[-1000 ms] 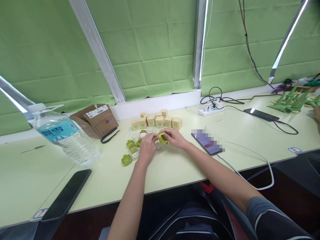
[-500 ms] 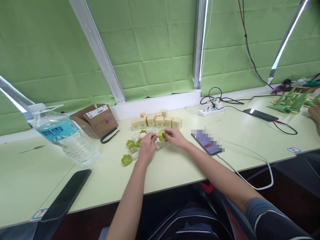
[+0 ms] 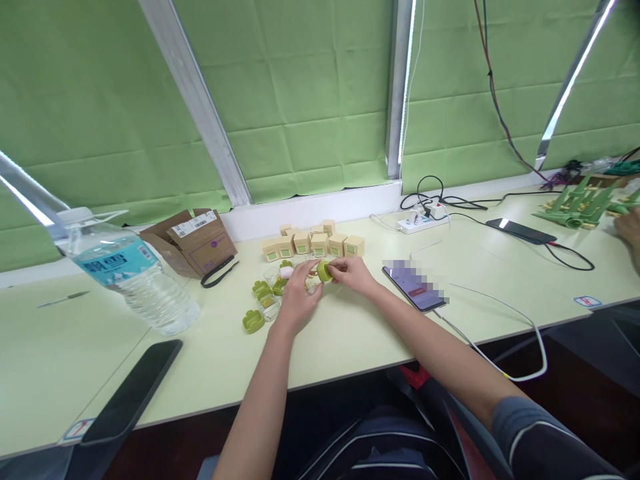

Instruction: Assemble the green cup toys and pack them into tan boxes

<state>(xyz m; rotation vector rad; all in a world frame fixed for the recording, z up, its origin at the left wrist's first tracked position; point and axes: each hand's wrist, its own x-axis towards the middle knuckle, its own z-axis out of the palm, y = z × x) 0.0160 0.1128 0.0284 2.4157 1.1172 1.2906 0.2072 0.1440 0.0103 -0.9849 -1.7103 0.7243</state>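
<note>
"Where do we have the green piece [image 3: 325, 272], and how does it lie?"
"Right of the cardboard box [image 3: 203, 248] and nearer us. Our left hand [image 3: 299, 297] curves beside it, thumb apart from the fingers; whether it grips anything we cannot tell. Our right hand [image 3: 351, 275] pinches the piece, which is too small for us to read its long axis or where its opening points."
"Edges and room?"
"Nearer us than the box, the dark phone [image 3: 134, 388] reaches the front edge. Right of the box and nearer us, bare surface [image 3: 345, 337] stretches to that edge."
"Containers?"
"Left of the box, a bottle [image 3: 133, 270] holding clear liquid. Right of the box and nearer us, green lobed trays [image 3: 253, 321] and clear cups [image 3: 271, 310], one with something yellowish inside."
</note>
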